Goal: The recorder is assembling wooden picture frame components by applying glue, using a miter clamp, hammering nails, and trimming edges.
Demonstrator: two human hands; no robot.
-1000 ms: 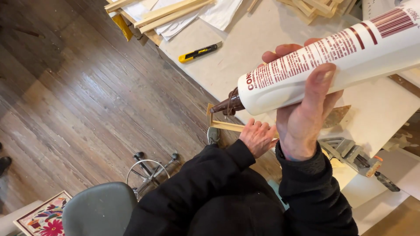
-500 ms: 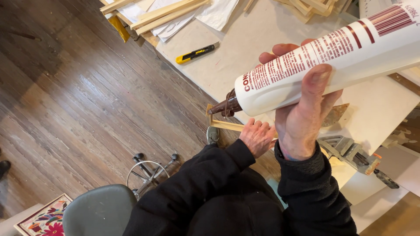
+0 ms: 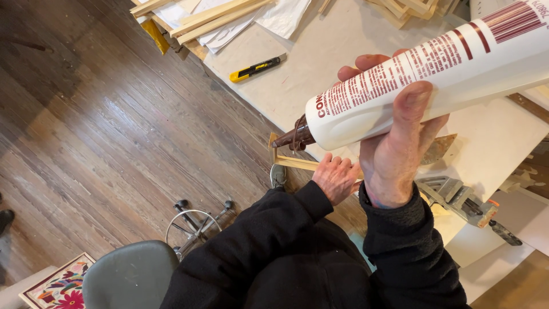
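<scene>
My right hand [image 3: 397, 134] grips a large white glue bottle [image 3: 457, 68] with red print, tilted so its brown nozzle [image 3: 293, 139] points down to the left. The nozzle tip sits just over the corner of a thin wooden frame strip [image 3: 291, 163] at the table's edge. My left hand [image 3: 336, 177] lies on that strip, holding it down with fingers curled over it. Both arms wear black sleeves.
A yellow utility knife [image 3: 257, 67] lies on the pale tabletop [image 3: 320, 57]. Wooden strips and papers [image 3: 211, 20] are stacked at the far left corner. A metal corner clamp [image 3: 457, 197] lies at right. A grey chair [image 3: 131, 277] stands on the wood floor below.
The bottle has shifted slightly, its nozzle staying over the frame corner. My left hand stays on the strip.
</scene>
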